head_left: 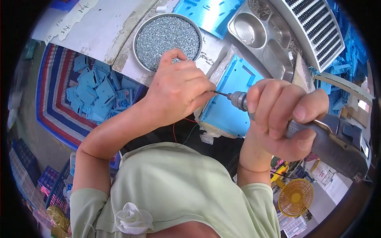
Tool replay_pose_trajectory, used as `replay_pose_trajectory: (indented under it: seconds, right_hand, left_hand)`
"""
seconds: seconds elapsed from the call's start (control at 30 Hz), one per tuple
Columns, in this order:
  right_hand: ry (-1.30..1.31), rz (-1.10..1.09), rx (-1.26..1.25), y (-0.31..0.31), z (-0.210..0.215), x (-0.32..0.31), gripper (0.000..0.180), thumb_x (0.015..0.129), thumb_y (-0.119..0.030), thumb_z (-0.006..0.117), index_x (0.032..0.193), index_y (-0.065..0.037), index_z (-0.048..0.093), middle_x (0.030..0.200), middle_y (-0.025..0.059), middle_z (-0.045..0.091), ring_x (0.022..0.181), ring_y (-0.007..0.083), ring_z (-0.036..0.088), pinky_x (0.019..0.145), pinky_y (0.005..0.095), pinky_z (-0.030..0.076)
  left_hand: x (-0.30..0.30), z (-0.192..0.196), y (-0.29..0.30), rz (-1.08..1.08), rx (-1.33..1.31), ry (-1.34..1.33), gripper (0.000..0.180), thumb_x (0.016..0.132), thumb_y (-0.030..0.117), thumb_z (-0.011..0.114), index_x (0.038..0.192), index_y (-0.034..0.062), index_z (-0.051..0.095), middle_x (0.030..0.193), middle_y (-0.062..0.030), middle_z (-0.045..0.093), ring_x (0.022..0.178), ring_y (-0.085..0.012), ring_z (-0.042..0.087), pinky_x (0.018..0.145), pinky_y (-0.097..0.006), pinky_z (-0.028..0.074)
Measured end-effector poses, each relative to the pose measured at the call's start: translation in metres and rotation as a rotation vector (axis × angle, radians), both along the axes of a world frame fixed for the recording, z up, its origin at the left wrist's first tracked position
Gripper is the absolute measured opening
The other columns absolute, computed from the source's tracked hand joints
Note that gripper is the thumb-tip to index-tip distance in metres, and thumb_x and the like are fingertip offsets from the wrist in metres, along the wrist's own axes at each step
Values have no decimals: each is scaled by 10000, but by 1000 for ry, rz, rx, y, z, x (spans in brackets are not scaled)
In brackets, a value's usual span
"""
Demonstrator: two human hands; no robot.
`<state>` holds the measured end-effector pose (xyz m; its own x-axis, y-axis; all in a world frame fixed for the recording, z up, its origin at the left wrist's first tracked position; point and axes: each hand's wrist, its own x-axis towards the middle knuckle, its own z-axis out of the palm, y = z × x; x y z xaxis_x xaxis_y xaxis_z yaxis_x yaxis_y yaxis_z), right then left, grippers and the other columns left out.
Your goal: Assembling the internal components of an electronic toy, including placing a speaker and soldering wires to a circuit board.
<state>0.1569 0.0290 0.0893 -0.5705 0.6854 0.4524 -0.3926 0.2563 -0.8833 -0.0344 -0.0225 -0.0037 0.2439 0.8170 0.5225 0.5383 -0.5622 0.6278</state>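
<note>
My right hand [281,115] is wrapped round a grey electric screwdriver [337,144], held nearly level with its metal chuck and thin bit pointing left. At the bit's tip, my left hand [174,89] has its thumb and forefinger pinched together. What they hold there is too small to make out. Beneath the bit lies a light blue plastic panel [232,115] with raised edges and slots, resting on plastic wrapping. Just beyond my left hand stands a round metal bowl [135,43] full of small silver screws, partly covered by my fingers.
A steel compartment tray [229,27] with small metal parts sits at the back right, beside a white rack [335,49] of black pieces. Another blue panel [206,14] lies behind the bowl. At left, a striped sack [49,91] holds blue parts [91,91]. Thin wires [174,133] hang near my waist.
</note>
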Motion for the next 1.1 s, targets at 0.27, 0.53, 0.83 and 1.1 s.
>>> replay_pose_trajectory:
  seconds: [0.27, 0.53, 0.83, 1.1]
  right_hand:
    - [29, -45, -116, -16, -3, 5, 235, 1029, -316, 592, 1075, -98, 515, 660, -11, 522, 539, 125, 494, 619, 338, 452]
    - [-77, -110, -173, -32, -29, -6, 234, 872, 5, 751, 958, -24, 536, 734, 73, 604, 607, 167, 565, 632, 323, 507]
    - [20, -100, -209, -36, -8, -10, 286, 939, -223, 753, 1015, -59, 532, 646, 21, 561, 536, 151, 524, 543, 326, 457]
    - [-23, -37, -37, -35, -2, -2, 290, 1007, -354, 657, 1064, -111, 509, 626, -31, 523, 477, 120, 491, 512, 313, 436]
  left_hand:
    - [3, -2, -10, -63, 4, -70, 156, 736, 110, 846, 834, 96, 725, 760, -11, 671, 690, -202, 599, 830, -386, 434]
    - [-27, -13, -22, -62, -82, 118, 160, 789, 112, 806, 782, 78, 650, 700, -29, 584, 677, -225, 580, 753, -392, 407]
    - [-2, -10, -34, 16, -64, 54, 186, 762, 113, 797, 918, 128, 698, 862, 12, 665, 890, -201, 620, 935, -449, 352]
    - [6, -10, -36, -16, -62, -57, 186, 736, 97, 826, 877, 146, 716, 852, 39, 662, 864, -156, 615, 976, -462, 343]
